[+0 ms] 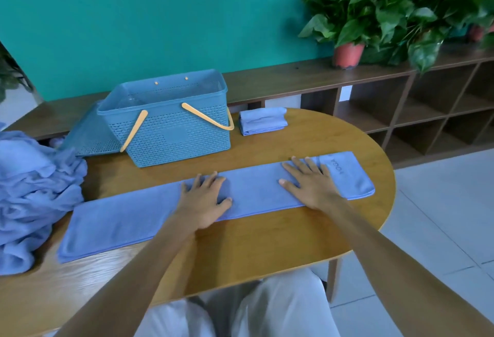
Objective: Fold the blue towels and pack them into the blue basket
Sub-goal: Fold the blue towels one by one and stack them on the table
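Observation:
A long blue towel (pixel 128 219), folded into a narrow strip, lies across the wooden table from lower left to upper right. My left hand (pixel 204 200) presses flat on its middle with fingers spread. My right hand (pixel 311 183) presses flat on it further right, near the end with stitched lettering. The blue basket (pixel 173 136) with orange handles stands behind the strip, with nothing visible inside it. A small folded blue towel (pixel 263 121) lies to the right of the basket. A heap of loose blue towels (pixel 32 197) sits at the table's left edge.
The basket's blue lid (pixel 91 136) leans against its left side. The oval table (pixel 267 251) ends at the right, with tiled floor beyond. A low wooden shelf (pixel 401 112) with potted plants (pixel 374 16) runs along the teal wall.

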